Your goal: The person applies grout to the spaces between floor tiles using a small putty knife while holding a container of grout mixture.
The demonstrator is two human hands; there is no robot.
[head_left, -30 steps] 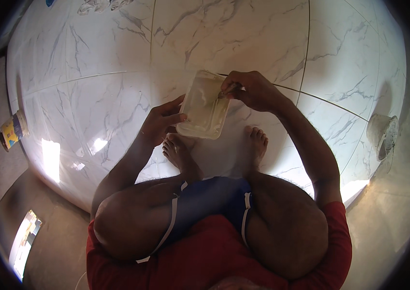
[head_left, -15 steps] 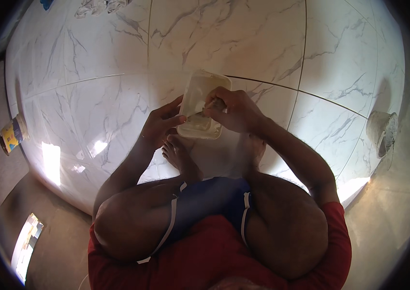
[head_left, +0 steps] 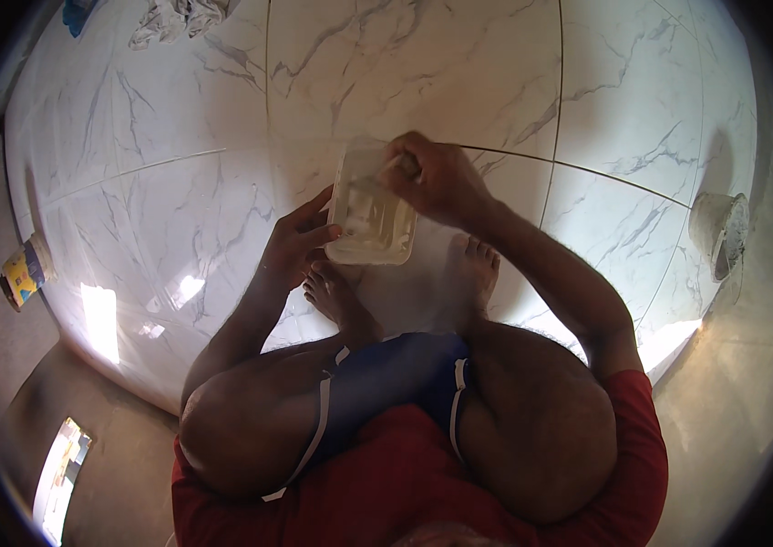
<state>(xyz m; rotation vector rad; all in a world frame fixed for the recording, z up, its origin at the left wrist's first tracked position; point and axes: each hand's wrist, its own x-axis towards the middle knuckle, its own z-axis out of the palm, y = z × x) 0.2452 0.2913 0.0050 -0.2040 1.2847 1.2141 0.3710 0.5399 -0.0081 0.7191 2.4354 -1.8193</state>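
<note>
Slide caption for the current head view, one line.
Left hand holds a translucent tub; right hand clasps a mostly hidden object over it, above marble-patterned tiles.

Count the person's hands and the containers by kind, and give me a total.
Hands: 2 (left hand, right hand)
Rectangular containers: 1 (pale rectangular container)
Round containers: 2 (yellow-and-blue tub at the left, whitish bucket at the right)
Total: 5

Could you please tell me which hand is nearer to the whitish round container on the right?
The right hand: it is over the upper right of the pale tray, left of the container. The left hand is farther left, at the tray's left edge.
</note>
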